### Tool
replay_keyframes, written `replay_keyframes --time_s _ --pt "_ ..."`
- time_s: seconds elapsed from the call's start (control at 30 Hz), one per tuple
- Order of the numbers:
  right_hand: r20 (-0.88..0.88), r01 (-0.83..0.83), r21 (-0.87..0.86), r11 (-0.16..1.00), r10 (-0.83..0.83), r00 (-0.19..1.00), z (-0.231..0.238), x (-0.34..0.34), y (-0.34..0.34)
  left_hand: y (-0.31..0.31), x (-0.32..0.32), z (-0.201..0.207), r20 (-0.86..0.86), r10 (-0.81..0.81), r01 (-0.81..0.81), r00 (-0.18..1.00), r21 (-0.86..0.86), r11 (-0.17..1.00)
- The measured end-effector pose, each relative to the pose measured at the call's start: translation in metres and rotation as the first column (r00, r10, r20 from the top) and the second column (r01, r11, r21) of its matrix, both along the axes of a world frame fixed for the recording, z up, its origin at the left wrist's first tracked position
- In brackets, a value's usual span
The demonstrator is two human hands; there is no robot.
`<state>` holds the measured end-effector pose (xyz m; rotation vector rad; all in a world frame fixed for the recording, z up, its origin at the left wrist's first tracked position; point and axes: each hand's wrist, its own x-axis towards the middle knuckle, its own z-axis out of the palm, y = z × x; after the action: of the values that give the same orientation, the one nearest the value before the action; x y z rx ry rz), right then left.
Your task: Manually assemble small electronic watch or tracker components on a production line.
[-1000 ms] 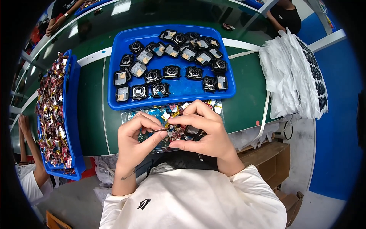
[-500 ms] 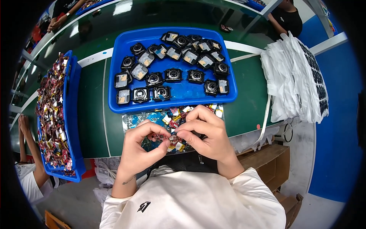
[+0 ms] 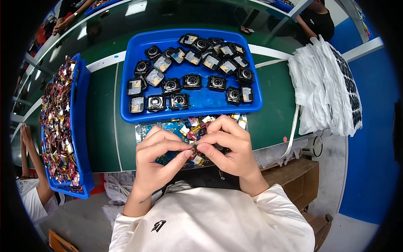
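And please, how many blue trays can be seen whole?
2: the central blue tray, holding black watch cases, beyond the left hand and right hand; the left-side blue tray, heaped with small parts. Others may be hidden.

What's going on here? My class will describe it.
A person in a white top works at a green table. The bare left hand pinches a small electronic part, mostly hidden; the bare right hand is beside it, grip unclear. Loose red, white and gold components lie beneath. Beyond sits a blue rectangular plastic tray of black watch cases; at left, a blue plastic bin holds similar components.
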<state>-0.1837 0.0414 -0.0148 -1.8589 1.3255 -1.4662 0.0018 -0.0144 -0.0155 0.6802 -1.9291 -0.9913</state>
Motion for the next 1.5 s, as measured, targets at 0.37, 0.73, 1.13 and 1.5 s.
replay_keyframes --time_s 0.37,0.73,1.13,1.5 --pt "0.258 -0.256 0.193 0.947 0.203 0.945 0.011 -0.002 0.005 0.001 0.003 0.001 -0.059 -0.183 0.187 0.981 0.072 0.980" --pt "0.071 -0.256 0.008 0.967 0.254 0.964 0.003 0.000 0.003 0.004 0.002 -0.001 -0.041 -0.130 0.133 0.991 0.083 0.988" --pt "0.068 -0.194 0.033 0.980 0.191 0.979 0.003 -0.002 0.003 0.005 0.003 0.001 -0.030 -0.100 0.103 0.994 0.115 0.988" --pt "-0.086 -0.103 -0.095 0.990 0.095 0.992 -0.002 0.007 0.002 0.008 0.002 -0.002 -0.020 -0.063 0.065 0.998 0.147 0.987"
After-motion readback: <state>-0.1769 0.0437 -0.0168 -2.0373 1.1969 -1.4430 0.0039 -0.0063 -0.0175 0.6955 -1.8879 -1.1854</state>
